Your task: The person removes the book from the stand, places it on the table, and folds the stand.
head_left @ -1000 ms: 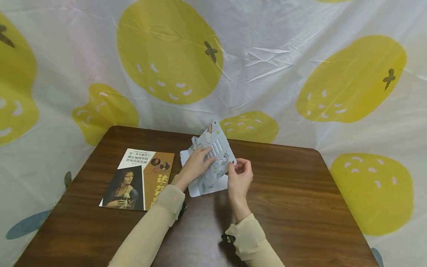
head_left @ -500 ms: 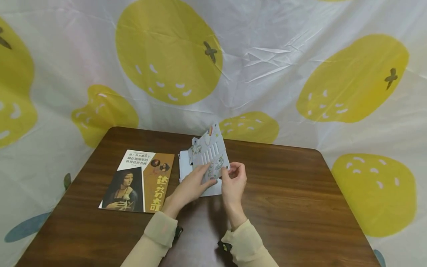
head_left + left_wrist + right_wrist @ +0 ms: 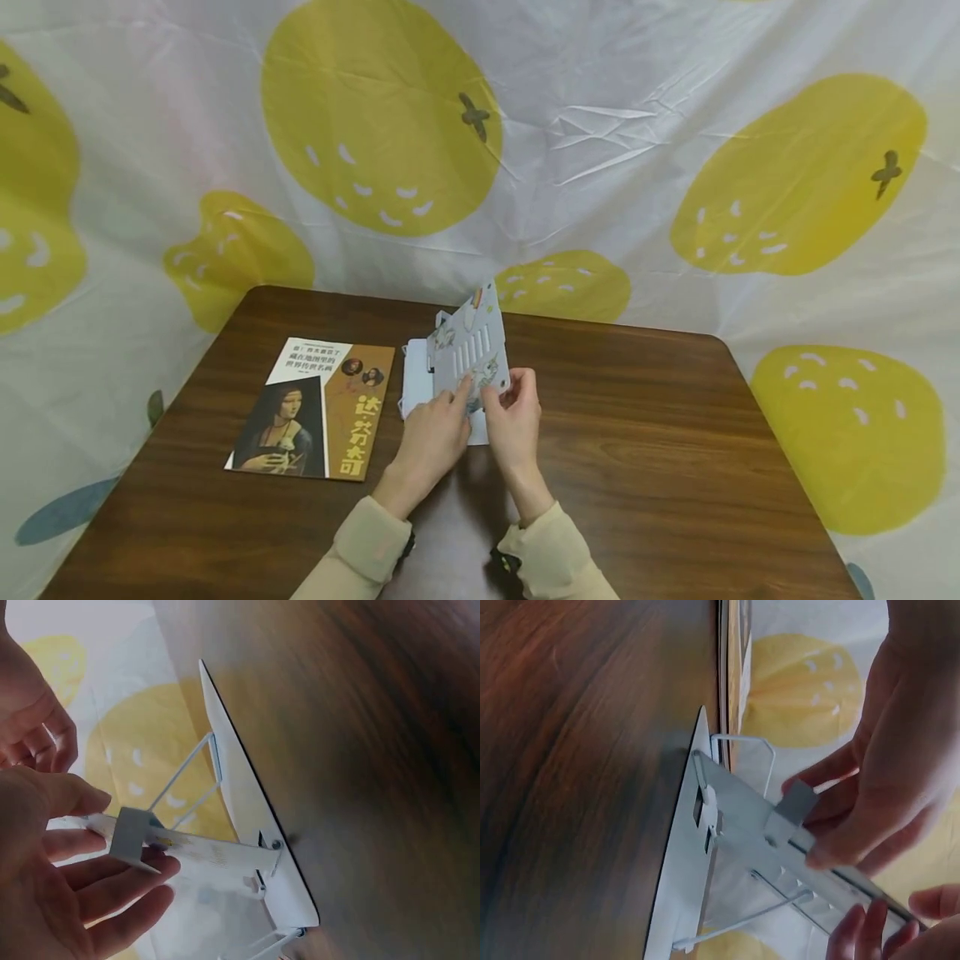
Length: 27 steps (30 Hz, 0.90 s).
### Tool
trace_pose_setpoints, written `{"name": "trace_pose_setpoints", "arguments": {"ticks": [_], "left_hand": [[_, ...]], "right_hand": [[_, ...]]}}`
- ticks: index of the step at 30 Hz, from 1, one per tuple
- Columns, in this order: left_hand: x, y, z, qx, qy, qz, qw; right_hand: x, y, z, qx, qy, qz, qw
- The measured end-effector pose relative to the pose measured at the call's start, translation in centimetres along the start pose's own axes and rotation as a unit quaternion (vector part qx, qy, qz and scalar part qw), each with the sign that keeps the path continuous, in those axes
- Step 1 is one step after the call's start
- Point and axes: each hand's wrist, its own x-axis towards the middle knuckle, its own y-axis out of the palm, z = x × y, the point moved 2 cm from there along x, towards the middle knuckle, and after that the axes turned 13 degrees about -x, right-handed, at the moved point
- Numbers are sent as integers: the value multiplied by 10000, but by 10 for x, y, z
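A white metal book stand (image 3: pixel 472 333) printed with unicorns and a rainbow is in the middle of the head view. Its slotted panel tilts up from a flat base (image 3: pixel 417 379) lying on the table. My left hand (image 3: pixel 429 442) grips the panel's lower edge, its fingers by a bent metal tab (image 3: pixel 135 836) in the left wrist view. Beside it, my right hand (image 3: pixel 519 421) pinches the lower right corner. In the right wrist view, wire legs (image 3: pixel 742 924) and the hinge (image 3: pixel 709 802) join panel and base.
A magazine-like book (image 3: pixel 311 408) with a portrait on its cover lies left of the stand. The brown wooden table (image 3: pixel 637 450) meets a white curtain (image 3: pixel 592 167) with yellow fruit prints at its back edge.
The panel has turned to face further left and dropped slightly. My left hand has slid down from its middle to the lower edge, and my right hand has moved slightly left with the corner.
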Motion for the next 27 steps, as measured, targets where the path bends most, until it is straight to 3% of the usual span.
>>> {"name": "trace_pose_setpoints", "arguments": {"ticks": [3,6,10,20,27], "left_hand": [[0,-1,1,247,114,-148,9995],[0,-1,3,281,129,-194,9993],[-1,-1,6,197,78,-129,9997],[0,-5,11,416,-140,201,9988],[3,-7,14,512,-431,-106,9977]], "right_hand": [[6,3,-14,239,69,696,9973],[13,3,-28,551,131,1483,9873],[19,-4,-36,609,92,2135,9750],[27,-22,-30,258,-46,3014,9531],[26,-24,-30,364,-106,3070,9509]]}}
